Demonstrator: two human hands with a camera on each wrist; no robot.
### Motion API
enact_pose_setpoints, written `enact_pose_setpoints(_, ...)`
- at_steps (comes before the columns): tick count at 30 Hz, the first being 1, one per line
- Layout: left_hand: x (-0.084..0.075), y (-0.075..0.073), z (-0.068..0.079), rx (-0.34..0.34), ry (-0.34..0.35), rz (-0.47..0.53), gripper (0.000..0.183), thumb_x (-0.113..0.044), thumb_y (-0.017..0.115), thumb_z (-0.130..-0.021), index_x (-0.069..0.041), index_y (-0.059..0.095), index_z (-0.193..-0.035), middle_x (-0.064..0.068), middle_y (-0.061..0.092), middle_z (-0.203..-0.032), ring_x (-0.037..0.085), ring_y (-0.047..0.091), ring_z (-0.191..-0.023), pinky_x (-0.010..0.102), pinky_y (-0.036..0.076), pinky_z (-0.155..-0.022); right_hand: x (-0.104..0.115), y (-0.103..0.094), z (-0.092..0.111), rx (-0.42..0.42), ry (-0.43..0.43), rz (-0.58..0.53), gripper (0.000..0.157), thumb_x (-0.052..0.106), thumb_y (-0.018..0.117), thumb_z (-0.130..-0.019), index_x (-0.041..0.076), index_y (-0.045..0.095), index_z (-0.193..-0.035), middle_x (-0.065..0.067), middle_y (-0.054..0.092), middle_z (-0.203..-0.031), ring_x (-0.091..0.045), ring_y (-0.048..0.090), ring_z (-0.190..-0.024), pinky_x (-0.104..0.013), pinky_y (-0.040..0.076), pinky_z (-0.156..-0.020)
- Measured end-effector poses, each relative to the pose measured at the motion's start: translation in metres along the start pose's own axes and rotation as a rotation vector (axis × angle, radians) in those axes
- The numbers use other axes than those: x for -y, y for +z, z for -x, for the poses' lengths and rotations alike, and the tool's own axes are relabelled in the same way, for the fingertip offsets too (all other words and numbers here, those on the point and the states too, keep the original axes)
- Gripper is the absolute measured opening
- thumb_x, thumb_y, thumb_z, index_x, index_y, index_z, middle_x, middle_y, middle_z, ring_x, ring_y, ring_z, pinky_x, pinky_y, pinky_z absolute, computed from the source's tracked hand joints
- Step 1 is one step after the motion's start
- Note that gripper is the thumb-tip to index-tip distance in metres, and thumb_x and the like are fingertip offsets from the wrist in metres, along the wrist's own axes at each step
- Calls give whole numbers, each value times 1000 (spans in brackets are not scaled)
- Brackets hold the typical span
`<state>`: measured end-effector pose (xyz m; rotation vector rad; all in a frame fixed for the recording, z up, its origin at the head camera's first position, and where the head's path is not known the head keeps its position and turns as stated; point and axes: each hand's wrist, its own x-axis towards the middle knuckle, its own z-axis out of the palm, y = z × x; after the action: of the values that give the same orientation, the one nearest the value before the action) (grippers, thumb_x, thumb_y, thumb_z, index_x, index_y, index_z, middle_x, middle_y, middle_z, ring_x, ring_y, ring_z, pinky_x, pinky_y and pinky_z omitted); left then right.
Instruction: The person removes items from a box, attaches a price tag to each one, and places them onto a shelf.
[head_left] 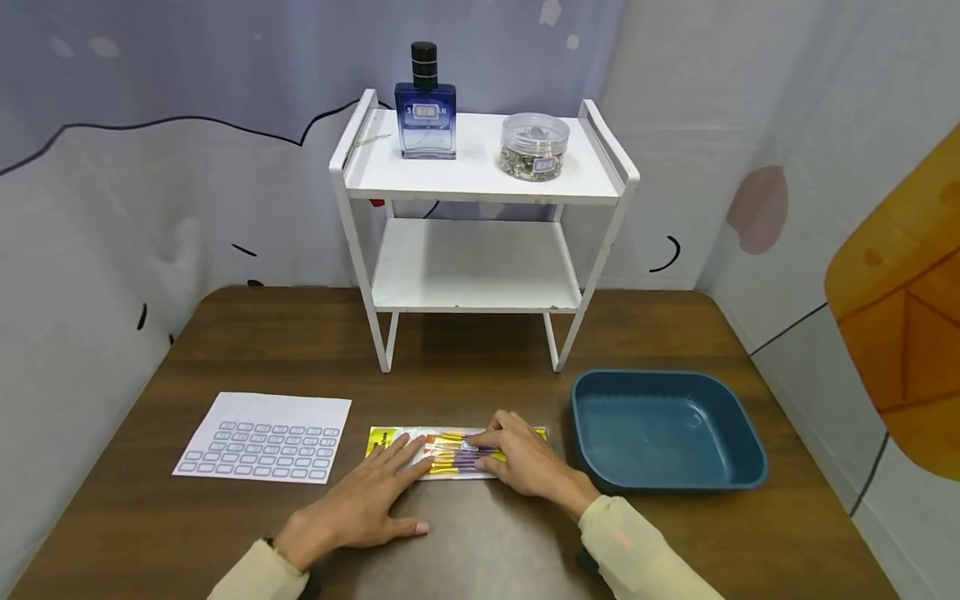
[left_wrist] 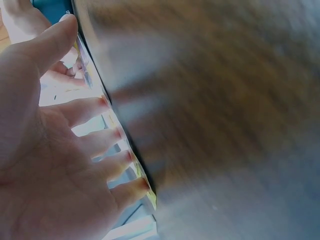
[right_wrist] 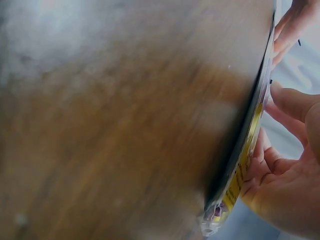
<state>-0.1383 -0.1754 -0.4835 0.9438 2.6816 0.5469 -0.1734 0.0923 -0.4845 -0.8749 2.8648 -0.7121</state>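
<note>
A flat clear pack (head_left: 438, 454) of slim yellow-and-purple sticks, probably brushes, lies on the table in front of me. Spread over its left end, my left hand (head_left: 360, 500) holds it down with straight fingers, the thumb out to the side on the table. My right hand (head_left: 525, 458) touches the pack's right half. Its thumb and index fingertips rest at the edges of a small white label (head_left: 468, 447) on the pack. In the right wrist view the pack's yellow edge (right_wrist: 240, 180) runs beside the other fingers, which are bent against it.
A sheet of small bordered labels (head_left: 262, 437) lies to the left. On the right stands a teal plastic bin (head_left: 667, 479). Behind is a white two-tier rack (head_left: 480, 267), with a blue perfume bottle (head_left: 426, 125) and a round clear jar (head_left: 534, 148) on top, both labelled.
</note>
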Motion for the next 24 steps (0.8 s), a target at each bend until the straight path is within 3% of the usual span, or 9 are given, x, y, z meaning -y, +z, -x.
enact_pose_setpoints(7,0,0,-1,10,-3,11,81,-54,70,-87,-8,45,-150,17,29,-163,41,22,-151,61,23,-119,-2,0,1,0,-32,5,34,25,74,-90,18,73,-123,0,54,-97,-15,47,-89,-26,40,-73)
enact_pose_setpoints(15,0,0,0,5,5,9,82,-53,70,-87,-8,45,-150,17,29,-163,42,22,-151,61,23,-119,-3,1,1,3,-135,65,28,28,70,-93,25,74,-121,3,51,-98,-12,43,-88,-23,37,-72)
enact_pose_setpoints(24,0,-1,0,10,5,11,81,-52,71,-87,-8,45,-150,17,29,-163,42,23,-151,62,23,-119,-7,-1,4,34,-91,45,28,31,69,-94,26,74,-121,4,51,-100,-11,42,-88,-23,35,-72)
